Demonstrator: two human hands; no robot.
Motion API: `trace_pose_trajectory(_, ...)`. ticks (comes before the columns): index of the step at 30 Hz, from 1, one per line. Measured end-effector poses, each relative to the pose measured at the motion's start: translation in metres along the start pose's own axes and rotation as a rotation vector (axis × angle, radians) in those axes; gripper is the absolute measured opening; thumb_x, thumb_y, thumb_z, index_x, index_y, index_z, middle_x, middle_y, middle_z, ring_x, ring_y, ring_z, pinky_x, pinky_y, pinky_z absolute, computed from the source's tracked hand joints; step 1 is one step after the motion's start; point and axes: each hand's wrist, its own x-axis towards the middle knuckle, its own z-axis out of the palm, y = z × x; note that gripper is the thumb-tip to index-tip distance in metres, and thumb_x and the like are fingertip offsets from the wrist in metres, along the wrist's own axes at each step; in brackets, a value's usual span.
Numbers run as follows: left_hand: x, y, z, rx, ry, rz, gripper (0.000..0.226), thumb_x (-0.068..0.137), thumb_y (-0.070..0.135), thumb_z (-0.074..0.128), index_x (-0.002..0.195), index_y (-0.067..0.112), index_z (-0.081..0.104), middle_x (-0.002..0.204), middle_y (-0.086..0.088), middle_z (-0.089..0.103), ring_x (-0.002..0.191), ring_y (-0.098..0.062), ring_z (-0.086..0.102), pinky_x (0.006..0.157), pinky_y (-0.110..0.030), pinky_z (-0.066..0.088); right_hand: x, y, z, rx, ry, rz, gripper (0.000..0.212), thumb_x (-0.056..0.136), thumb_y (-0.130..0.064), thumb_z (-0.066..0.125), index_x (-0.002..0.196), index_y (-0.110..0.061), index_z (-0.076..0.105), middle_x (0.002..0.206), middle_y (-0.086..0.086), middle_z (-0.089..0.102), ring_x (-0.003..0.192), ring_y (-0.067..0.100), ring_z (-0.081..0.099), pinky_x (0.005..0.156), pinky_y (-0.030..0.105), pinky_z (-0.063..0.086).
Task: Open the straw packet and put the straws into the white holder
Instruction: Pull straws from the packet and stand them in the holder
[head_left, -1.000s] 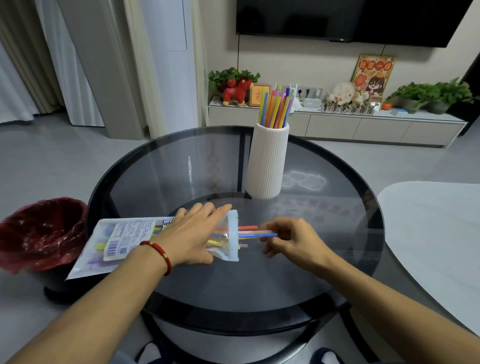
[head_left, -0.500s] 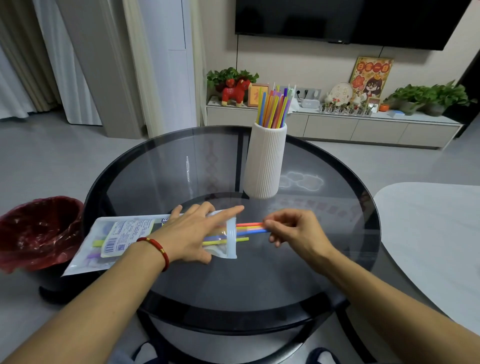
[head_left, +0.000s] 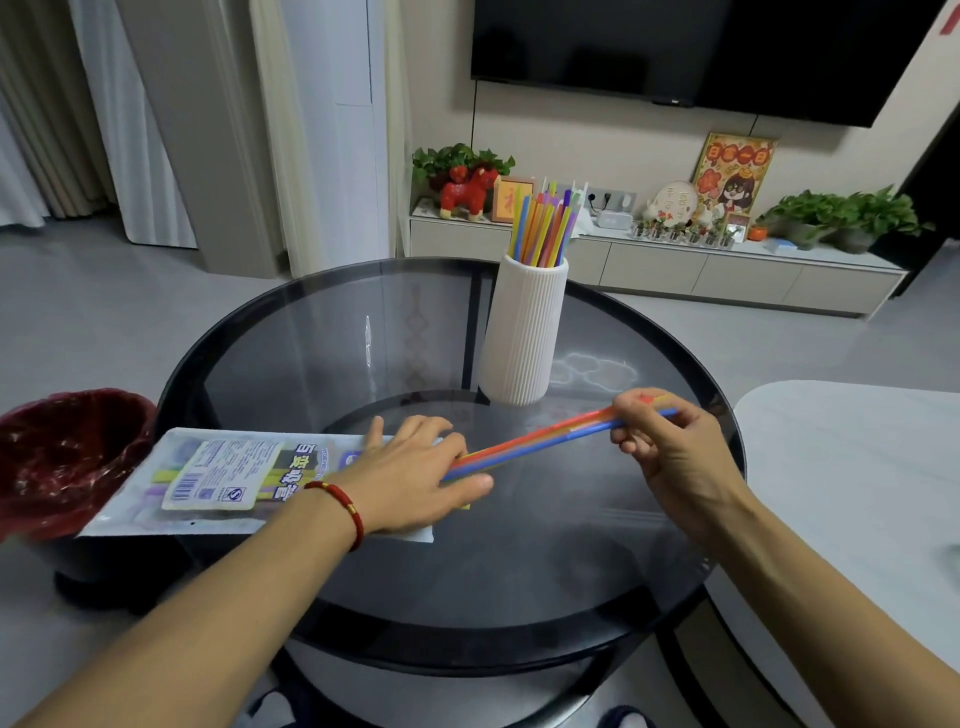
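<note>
Left hand: left hand (head_left: 410, 475) lies palm down on the open end of the straw packet (head_left: 228, 480), fingers nearly straight and spread, pressing it flat to the glass; grips nothing. Red cord bracelet (head_left: 340, 505) on that wrist.
Right hand: right hand (head_left: 662, 444) has fingers curled, pinching the far ends of a small bunch of pulled straws (head_left: 540, 439); held just above the table, near the holder's base.
Pulled straws: orange-red, blue and a bit of yellow visible; they run in a slant from under the left fingers up to the right hand. Near ends hidden by the left hand, cannot tell if they are clear of the packet mouth.
Straw packet: clear plastic bag with white printed label and barcode, lying flat at the table's left side, its left end overhanging the rim. Yellow and purple straws show through it.
White holder: ribbed white holder (head_left: 524, 332) stands upright past the table's centre, apart from both hands.
Held straws in holder: many coloured straws in the holder (head_left: 545, 228) stick up out of it, fanned slightly.
Table: round dark glass table (head_left: 322, 353) with black rim.
Bin: red-lined waste bin (head_left: 67, 457) on the floor, just beside the packet's overhanging end.
</note>
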Motion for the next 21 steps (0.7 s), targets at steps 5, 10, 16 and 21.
trace_pose_trajectory(5, 0.006, 0.012, 0.006, 0.049, 0.068, 0.111, 0.022, 0.105, 0.043, 0.031, 0.104, 0.026, 0.044, 0.117, 0.01, 0.041, 0.117, -0.014, 0.035, 0.113, -0.057, 0.023, -0.003, 0.0, 0.022, 0.131, 0.006, -0.018, 0.02, 0.076, -0.025, 0.082, 0.088, -0.009, 0.077, 0.07, 0.002, 0.065, 0.056, 0.01, 0.058, 0.051, 0.02, 0.048)
trace_pose_trajectory(10, 0.008, 0.026, 0.008, -0.001, 0.127, 0.204, 0.029, 0.104, 0.046, 0.032, 0.113, 0.024, 0.05, 0.11, 0.013, 0.043, 0.112, -0.011, 0.038, 0.113, -0.051, 0.027, -0.02, 0.023, 0.058, -0.324, -0.137, -0.031, 0.026, 0.095, -0.021, 0.073, 0.101, 0.005, 0.073, 0.072, 0.016, 0.073, 0.061, 0.025, 0.066, 0.057, 0.029, 0.058)
trace_pose_trajectory(16, 0.006, 0.005, 0.001, -0.057, 0.187, 0.083, 0.041, 0.098, 0.059, 0.034, 0.123, 0.03, 0.049, 0.129, 0.01, 0.05, 0.128, -0.013, 0.037, 0.114, -0.049, 0.024, -0.011, -0.015, 0.06, -0.814, -0.111, -0.258, 0.019, 0.101, -0.016, 0.064, 0.087, -0.008, 0.074, 0.066, 0.01, 0.075, 0.055, 0.021, 0.073, 0.056, 0.025, 0.061)
trace_pose_trajectory(21, 0.006, -0.016, 0.001, -0.012, 0.154, -0.049, 0.044, 0.1, 0.058, 0.027, 0.127, 0.034, 0.051, 0.134, 0.008, 0.047, 0.136, -0.015, 0.032, 0.116, -0.054, 0.022, 0.002, -0.035, 0.047, -1.203, -0.188, -0.271, 0.022, 0.099, -0.026, 0.065, 0.083, -0.014, 0.072, 0.062, -0.002, 0.071, 0.054, 0.008, 0.072, 0.052, 0.019, 0.06)
